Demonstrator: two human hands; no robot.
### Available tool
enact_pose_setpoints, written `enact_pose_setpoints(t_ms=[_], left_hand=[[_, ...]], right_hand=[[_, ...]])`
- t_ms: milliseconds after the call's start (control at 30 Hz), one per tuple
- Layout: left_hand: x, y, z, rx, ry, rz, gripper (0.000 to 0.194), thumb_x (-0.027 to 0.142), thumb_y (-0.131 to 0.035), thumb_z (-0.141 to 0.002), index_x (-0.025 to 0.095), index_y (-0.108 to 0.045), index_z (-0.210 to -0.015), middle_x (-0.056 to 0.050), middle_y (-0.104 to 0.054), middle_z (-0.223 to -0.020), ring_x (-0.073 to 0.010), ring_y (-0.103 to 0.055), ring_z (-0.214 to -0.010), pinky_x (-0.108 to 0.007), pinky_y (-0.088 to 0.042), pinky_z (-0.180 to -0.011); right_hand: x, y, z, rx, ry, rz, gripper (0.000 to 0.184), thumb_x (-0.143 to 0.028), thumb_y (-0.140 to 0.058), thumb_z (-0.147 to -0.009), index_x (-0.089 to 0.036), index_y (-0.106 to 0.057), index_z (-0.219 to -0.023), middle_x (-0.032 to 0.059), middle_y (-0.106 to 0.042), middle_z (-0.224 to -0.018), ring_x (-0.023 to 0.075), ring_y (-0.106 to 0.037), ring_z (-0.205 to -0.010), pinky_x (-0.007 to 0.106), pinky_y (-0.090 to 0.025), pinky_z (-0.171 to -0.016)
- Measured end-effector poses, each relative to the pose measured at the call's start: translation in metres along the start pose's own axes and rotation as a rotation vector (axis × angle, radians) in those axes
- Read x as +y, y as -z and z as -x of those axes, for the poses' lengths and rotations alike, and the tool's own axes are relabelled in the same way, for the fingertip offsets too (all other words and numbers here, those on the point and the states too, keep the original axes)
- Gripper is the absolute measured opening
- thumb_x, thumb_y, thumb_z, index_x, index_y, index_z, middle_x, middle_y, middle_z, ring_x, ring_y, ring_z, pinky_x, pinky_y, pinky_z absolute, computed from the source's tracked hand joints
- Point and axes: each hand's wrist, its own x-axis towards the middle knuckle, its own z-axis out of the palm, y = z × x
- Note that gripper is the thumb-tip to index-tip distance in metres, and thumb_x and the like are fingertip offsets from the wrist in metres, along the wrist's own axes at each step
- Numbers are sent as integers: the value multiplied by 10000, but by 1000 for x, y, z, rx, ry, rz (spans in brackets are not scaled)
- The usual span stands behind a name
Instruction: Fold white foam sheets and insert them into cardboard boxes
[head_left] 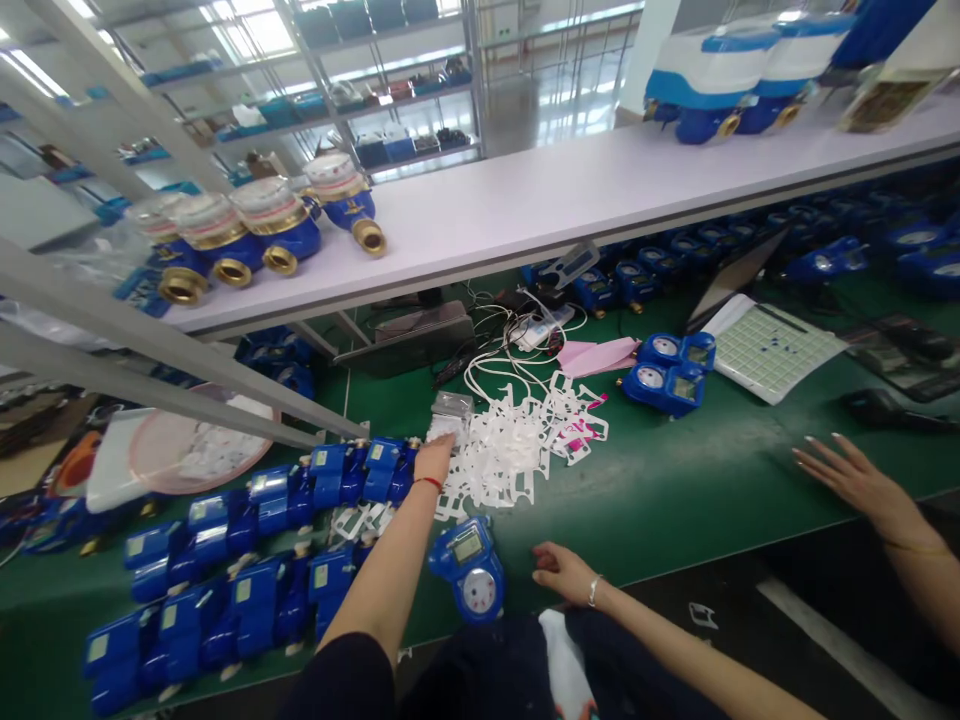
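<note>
My left hand (433, 462) covers the near edge of the small silver-grey stack (451, 412), so I can't tell what my fingers rest on, and the display on the blue water meter (469, 570) beside my right hand (562, 572) is too small to read. The co-worker's arm (907, 525) runs off the right edge, the row of blue meters (45, 520) runs off the left, and the blue object (877, 25) is cut off at the top.
</note>
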Motion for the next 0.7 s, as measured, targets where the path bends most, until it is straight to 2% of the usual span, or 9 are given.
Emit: enact_pose_setpoints(t_ms=[100, 200, 400, 700], left_hand=[[-4, -1, 2, -51, -5, -61, 345, 126, -351, -885, 234, -538, -1154, -81, -637, -1101, -188, -599, -970, -310, -435, -846], [-6, 2, 3, -81, -38, -108, 289, 192, -391, -895, 207, -539, -1142, -93, -643, -1043, -201, -598, -942, -329, -436, -832], [-2, 5, -2, -120, -104, -152, 291, 291, -405, -916, 153, -526, -1142, -84, -621, -1014, -179, -597, -874, -370, -462, -807], [10, -1, -9, 35, -108, -175, 206, 205, -414, -906, 116, -554, -1027, -87, -587, -1014, -205, -534, -1013, -412, -404, -908]], right_hand=[[12, 22, 10, 28, -26, -32, 431, -310, -610, -676, -110, -556, -1054, 117, -629, -956, 211, -612, -880, 325, -478, -799], [14, 39, 16, 30, -43, -38, 420, -324, -604, -676, -118, -558, -1040, 114, -638, -956, 209, -616, -889, 321, -475, -812], [5, 48, 21, 1, -28, -46, 440, -349, -596, -661, -110, -551, -1028, 121, -642, -945, 213, -616, -881, 325, -475, -808], [7, 53, 33, -2, -5, -70, 445, -371, -600, -637, -113, -548, -996, 112, -633, -906, 203, -614, -841, 321, -474, -789]])
